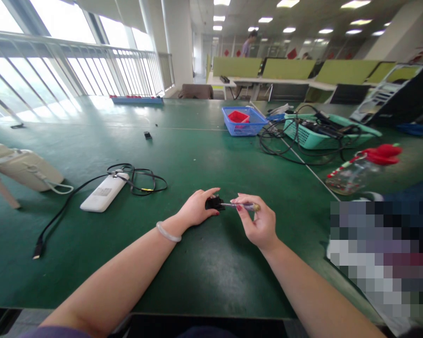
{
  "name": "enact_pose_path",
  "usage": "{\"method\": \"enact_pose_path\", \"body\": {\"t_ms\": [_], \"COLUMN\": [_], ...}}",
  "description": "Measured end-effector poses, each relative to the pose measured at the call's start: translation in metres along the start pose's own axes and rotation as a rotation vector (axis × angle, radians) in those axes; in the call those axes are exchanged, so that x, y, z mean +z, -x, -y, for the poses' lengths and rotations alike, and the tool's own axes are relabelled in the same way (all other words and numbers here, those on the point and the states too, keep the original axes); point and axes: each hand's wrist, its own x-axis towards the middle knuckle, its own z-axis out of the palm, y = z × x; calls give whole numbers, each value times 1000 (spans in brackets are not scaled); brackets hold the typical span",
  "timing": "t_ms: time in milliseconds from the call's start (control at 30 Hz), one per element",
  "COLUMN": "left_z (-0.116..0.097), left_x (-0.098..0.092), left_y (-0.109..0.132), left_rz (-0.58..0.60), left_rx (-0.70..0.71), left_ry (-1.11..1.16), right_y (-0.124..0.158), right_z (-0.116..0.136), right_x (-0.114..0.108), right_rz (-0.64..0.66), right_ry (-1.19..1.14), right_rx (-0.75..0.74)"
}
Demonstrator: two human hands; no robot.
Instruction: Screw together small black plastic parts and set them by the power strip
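My left hand (195, 208) is closed around a small black part (215, 203), its thumb and fingers on either side of it against the green table. In my right hand (259, 220) is a screwdriver (248, 206), held near level with its handle between thumb and fingers. The metal shaft points left, and its tip meets or nearly meets the black part's right side; contact is too small to tell. Much of the black part is hidden by my left fingers, so its exact kind does not show.
On the green table (183, 159), a white power bank (104, 191) with a black cable lies left. Further off are a small black piece (147, 135), a blue basket (245, 126) and a teal basket (312, 138) with cables. A bottle (355, 173) lies right.
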Motion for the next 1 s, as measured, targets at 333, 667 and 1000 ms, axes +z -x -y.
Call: {"method": "enact_pose_path", "body": {"t_ms": [333, 667, 1000], "left_z": [-2, -2, 0], "left_x": [-2, -1, 2], "left_y": [0, 1, 1], "left_rz": [-2, -4, -3], "left_rx": [15, 38, 79], "left_ry": [17, 37, -4], "right_y": [-4, 1, -4], "right_z": [0, 1, 7], "right_x": [4, 4, 12], "right_rz": [22, 36, 270], "right_ry": [65, -21, 99], "right_rx": [-22, 26, 10]}}
